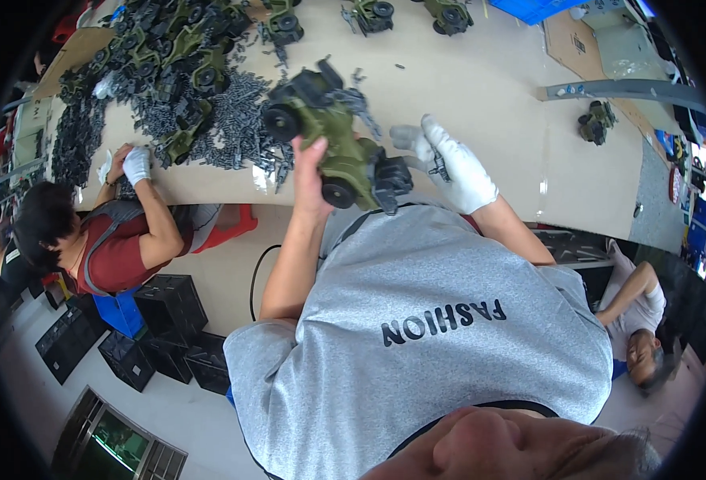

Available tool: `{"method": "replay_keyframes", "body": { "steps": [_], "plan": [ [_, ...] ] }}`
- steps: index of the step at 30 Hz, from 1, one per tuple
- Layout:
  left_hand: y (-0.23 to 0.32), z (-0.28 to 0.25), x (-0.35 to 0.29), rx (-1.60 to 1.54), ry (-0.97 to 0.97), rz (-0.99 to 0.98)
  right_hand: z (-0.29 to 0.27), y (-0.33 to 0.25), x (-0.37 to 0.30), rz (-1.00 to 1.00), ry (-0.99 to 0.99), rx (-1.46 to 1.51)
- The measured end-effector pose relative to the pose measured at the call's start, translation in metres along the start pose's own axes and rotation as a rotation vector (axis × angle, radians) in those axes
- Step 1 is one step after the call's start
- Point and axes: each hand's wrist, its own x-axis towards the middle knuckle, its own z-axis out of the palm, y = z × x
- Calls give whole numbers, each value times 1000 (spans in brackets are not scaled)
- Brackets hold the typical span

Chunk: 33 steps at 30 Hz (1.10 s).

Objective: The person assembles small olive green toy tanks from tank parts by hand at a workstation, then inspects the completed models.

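Observation:
My left hand [311, 180], bare, grips a green toy jeep [343, 152] by its side, its thumb on the green body. The jeep has black wheels and dark grey plastic parts and is tilted above the table's near edge. Just to its right is my right hand [458, 170] in a white glove, its fingers bent around a small dark grey plastic part [439, 166]. That part's exact kind is too small to make out. A dark grey gun-like piece [359, 108] shows along the jeep's far side.
Loose dark grey parts [241, 112] and a heap of green jeeps [169, 48] cover the table's left. More jeeps [373, 14] stand at the far edge, one [597, 122] at the right. A grey metal bar [625, 92] juts in. A co-worker [125, 232] sits left, another person [637, 312] right.

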Motion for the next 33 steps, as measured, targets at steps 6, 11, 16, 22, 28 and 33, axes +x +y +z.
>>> {"method": "replay_keyframes", "body": {
  "steps": [6,11,16,22,28,33],
  "plan": [
    [1,18,-8,52,91,49,14,-5,-18,-144,-67,-139],
    [-2,29,-16,48,140,70,23,-10,-24,-180,-69,-410],
    [5,46,-24,142,139,131,19,14,-24,-347,-85,-390],
    [15,62,-33,217,154,107,20,17,-31,-270,-64,-312],
    [16,85,-42,285,113,163,18,17,-29,26,6,155],
    [-10,72,-18,339,93,91,-16,49,-18,-43,47,50]
  ]
}}
